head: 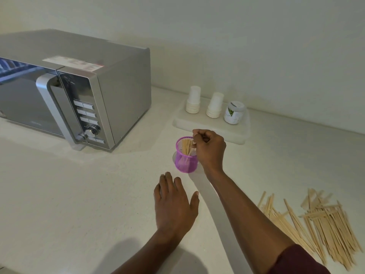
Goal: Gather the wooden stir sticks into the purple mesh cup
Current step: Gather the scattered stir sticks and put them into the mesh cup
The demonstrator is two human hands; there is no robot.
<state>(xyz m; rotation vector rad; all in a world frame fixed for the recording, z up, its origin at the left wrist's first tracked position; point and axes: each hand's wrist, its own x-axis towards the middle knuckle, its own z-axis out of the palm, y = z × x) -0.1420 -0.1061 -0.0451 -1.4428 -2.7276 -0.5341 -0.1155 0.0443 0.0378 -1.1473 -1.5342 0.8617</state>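
Note:
The purple mesh cup [185, 159] stands upright on the white counter near the middle, with several wooden stir sticks [186, 146] upright inside it. My right hand [210, 148] is closed over the cup's right rim, fingers curled around the tops of some of those sticks. My left hand [173, 204] lies flat and open on the counter just in front of the cup, holding nothing. A large loose pile of wooden stir sticks [320, 224] is spread on the counter at the lower right.
A silver microwave [75, 91] fills the left side. Behind the cup, a white tray [197, 123] by the wall carries two stacks of paper cups [193, 100] and a small jar [234, 112].

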